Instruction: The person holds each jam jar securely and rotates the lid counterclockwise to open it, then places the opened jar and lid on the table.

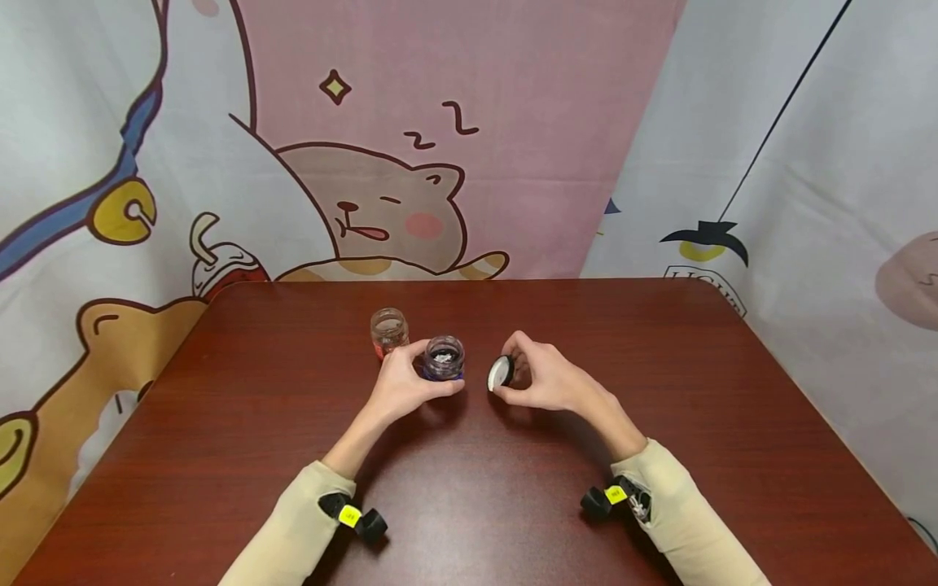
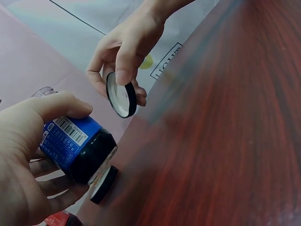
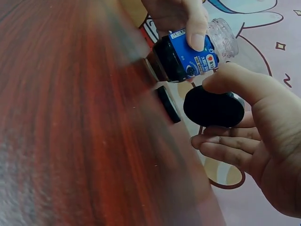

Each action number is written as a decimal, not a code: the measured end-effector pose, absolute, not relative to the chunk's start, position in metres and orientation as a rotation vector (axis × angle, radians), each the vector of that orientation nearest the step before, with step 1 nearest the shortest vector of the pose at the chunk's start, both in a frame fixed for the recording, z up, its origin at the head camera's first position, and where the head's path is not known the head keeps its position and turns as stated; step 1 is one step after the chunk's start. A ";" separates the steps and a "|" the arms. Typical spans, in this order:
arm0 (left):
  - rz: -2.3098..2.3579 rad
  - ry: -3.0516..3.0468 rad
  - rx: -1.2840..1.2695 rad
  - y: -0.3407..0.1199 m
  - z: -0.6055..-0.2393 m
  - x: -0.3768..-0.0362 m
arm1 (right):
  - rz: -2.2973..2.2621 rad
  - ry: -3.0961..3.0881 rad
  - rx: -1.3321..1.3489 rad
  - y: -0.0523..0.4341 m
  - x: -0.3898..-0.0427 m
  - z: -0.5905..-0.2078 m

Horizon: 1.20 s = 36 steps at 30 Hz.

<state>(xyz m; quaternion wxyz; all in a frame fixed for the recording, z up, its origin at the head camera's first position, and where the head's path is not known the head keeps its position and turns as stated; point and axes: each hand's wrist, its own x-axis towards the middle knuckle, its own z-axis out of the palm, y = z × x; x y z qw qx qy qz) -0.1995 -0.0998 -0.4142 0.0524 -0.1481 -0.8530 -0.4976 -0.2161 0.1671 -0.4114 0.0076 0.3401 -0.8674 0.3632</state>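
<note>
Now left hand [image 1: 401,386] grips jar [image 1: 444,358], right hand [image 1: 545,379] pinches lid [image 1: 500,373].

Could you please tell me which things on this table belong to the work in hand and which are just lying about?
In hand:
- small blue-labelled glass jar, uncapped, in the left hand grip
- round black lid with white lining, pinched by the right hand

Lying about:
- small clear glass jar with a red label, open, behind the left hand
- second black lid on the dark red wooden table
</note>
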 end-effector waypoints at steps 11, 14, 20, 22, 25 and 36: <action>-1.519 -2.605 -0.440 -0.099 -0.419 -0.201 | 1.077 -2.758 1.051 0.165 -0.218 -0.423; -1.528 -2.609 -0.429 -0.098 -0.420 -0.202 | 1.064 -2.770 1.044 0.165 -0.218 -0.425; -1.546 -2.612 -0.402 -0.098 -0.425 -0.202 | 1.078 -2.769 1.043 0.165 -0.220 -0.427; -1.542 -2.618 -0.392 -0.098 -0.428 -0.202 | 1.081 -2.763 1.046 0.165 -0.220 -0.427; -1.539 -2.624 -0.375 -0.097 -0.431 -0.201 | 1.059 -2.756 1.062 0.164 -0.221 -0.428; -1.574 -2.615 -0.339 -0.096 -0.434 -0.202 | 0.939 -2.780 1.088 0.164 -0.221 -0.432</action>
